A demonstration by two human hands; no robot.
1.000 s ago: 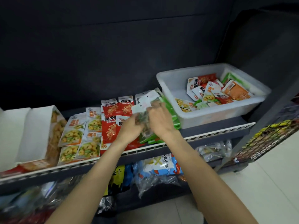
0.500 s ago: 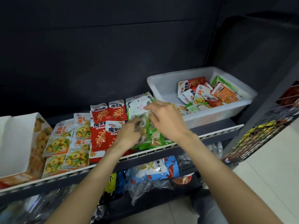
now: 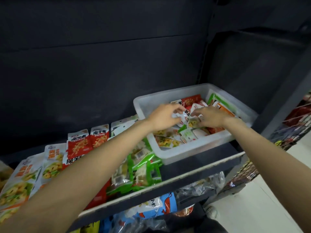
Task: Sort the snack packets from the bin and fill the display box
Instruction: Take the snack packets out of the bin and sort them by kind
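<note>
The white plastic bin (image 3: 193,152) stands at the shelf's right end, holding several mixed snack packets (image 3: 170,142). Both my hands are inside it. My left hand (image 3: 164,118) curls its fingers and thumb round a red-and-white packet (image 3: 185,115). My right hand (image 3: 212,117) pinches the top of a packet printed with yellow rings (image 3: 192,123). Left of the bin, sorted piles lie on the shelf: green packets (image 3: 139,167), red packets (image 3: 80,143) and yellow-ring packets (image 3: 21,182). Only a sliver of the display box (image 3: 4,172) shows at the left edge.
The shelf has a raised pale front rail (image 3: 168,182). Below it, a lower shelf holds blue and clear bags (image 3: 156,207). A dark back wall rises behind. A wire rack with goods (image 3: 294,125) stands at the right, above a pale floor (image 3: 269,190).
Both hands have left the green packet pile and moved right into the white bin, where they now hold packets. The view has swung right, taking the display box almost out of view.
</note>
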